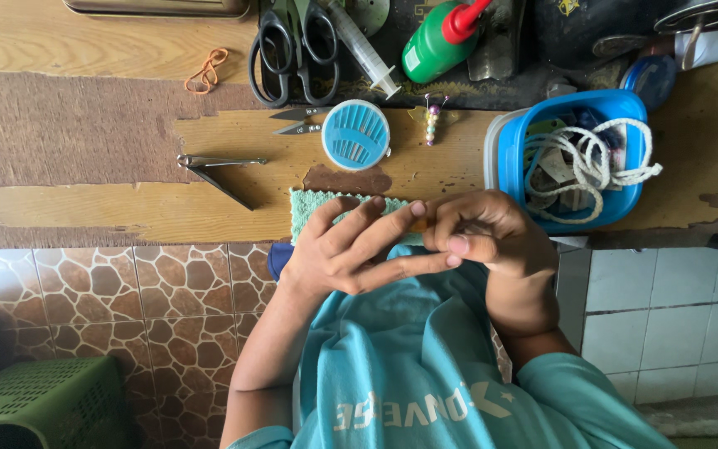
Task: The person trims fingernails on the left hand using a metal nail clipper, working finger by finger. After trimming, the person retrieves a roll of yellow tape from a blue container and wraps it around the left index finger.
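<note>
Just below the middle of the frame, the person's two hands meet over the edge of the worn wooden tabletop point(85, 208). The left hand point(351, 249) is spread, its fingers point(392, 220) stretched toward the right hand point(488, 233), which is curled, thumb and fingertips pinched together on something small; a sliver of orange shows between the two hands, but what it is cannot be told. Behind the hands, partly hidden by them, a small light green knitted cloth point(313, 208) lies at the tabletop's near edge.

Above the cloth sits a round blue plastic needle case point(356, 135), with small metal thread snips point(297, 120) just to its left and a string of pastel beads point(432, 120) to its right. Further left lie metal tweezers point(213, 170), and an orange rubber band point(207, 71) rests toward the upper left. Large black-handled scissors point(292, 46), a clear plastic syringe point(363, 46) and a green bottle with a red nozzle point(438, 41) line the top edge. On the right, a blue plastic tub point(513, 158) holds coiled white cord point(592, 162).
</note>
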